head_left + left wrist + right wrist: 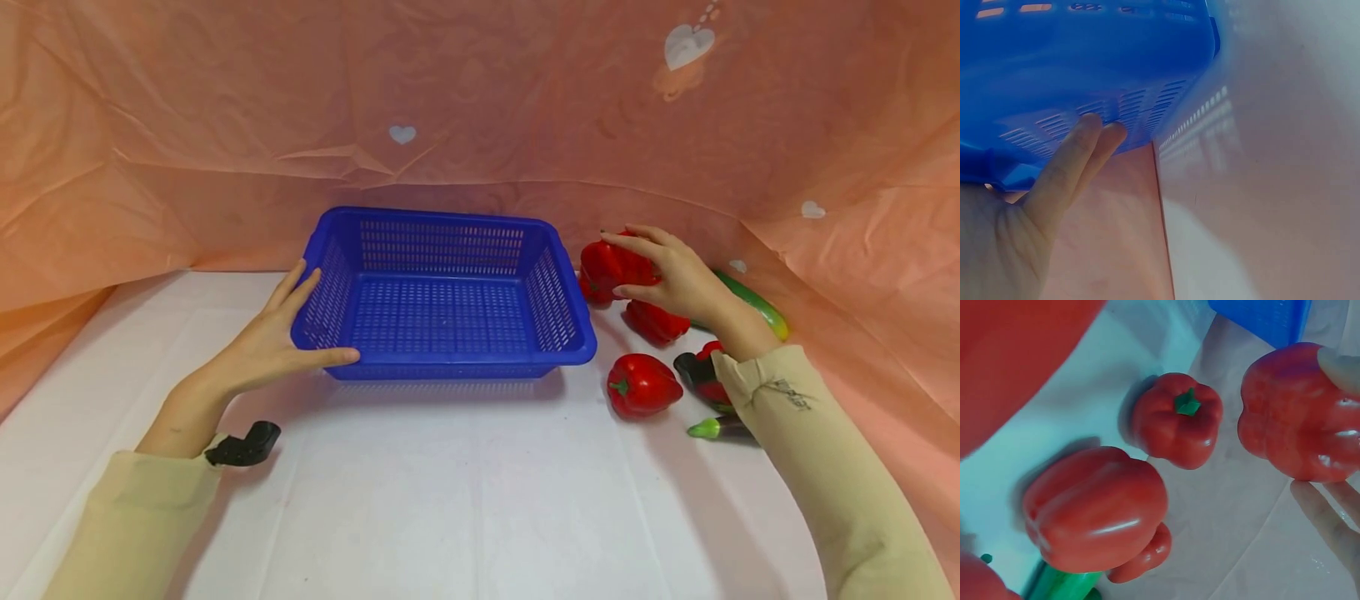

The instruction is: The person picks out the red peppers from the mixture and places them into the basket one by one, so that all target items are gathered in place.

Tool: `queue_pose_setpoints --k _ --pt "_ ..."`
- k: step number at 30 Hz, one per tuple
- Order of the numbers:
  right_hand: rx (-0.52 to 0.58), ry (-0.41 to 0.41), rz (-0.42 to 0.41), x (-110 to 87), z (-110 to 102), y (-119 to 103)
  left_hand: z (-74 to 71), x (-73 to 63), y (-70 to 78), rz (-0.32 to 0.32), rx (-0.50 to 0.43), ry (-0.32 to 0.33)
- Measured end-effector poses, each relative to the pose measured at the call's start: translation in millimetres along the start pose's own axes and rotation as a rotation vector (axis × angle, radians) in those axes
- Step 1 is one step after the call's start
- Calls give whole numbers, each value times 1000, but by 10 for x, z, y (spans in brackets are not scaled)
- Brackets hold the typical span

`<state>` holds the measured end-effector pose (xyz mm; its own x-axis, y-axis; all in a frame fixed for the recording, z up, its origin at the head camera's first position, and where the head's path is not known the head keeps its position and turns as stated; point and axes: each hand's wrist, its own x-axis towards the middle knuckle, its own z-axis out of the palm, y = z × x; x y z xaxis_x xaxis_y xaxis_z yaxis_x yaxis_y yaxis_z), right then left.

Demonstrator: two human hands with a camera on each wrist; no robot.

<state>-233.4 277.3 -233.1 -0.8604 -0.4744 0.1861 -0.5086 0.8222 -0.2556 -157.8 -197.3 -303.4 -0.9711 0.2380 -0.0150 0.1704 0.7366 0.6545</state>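
A blue plastic basket [442, 357] with slotted walls stands upright on the white table cover. My left hand [266, 337] spans its near left corner, thumb along the front rim and fingers spread at the left side. In the left wrist view two straight fingers [1066, 165] touch the slotted outer wall; the thumb is hidden there. To the right of the basket, my right hand [675, 271] grips a red bell pepper [1297, 419] between thumb and fingers. Another red bell pepper [1179, 422] with a green stem stands close by in the right wrist view.
More red peppers lie at the right, one [643, 386] near the basket's front right corner. A green zucchini-like vegetable [757, 304] and a dark eggplant-like one [720, 428] are partly behind the right arm. An orange sheet [480, 100] hangs behind the table.
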Motion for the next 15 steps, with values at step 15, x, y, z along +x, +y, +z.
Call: queue_pose_setpoints --k 15 --pt "21 32 -82 198 -10 -161 8 -3 13 2 -21 3"
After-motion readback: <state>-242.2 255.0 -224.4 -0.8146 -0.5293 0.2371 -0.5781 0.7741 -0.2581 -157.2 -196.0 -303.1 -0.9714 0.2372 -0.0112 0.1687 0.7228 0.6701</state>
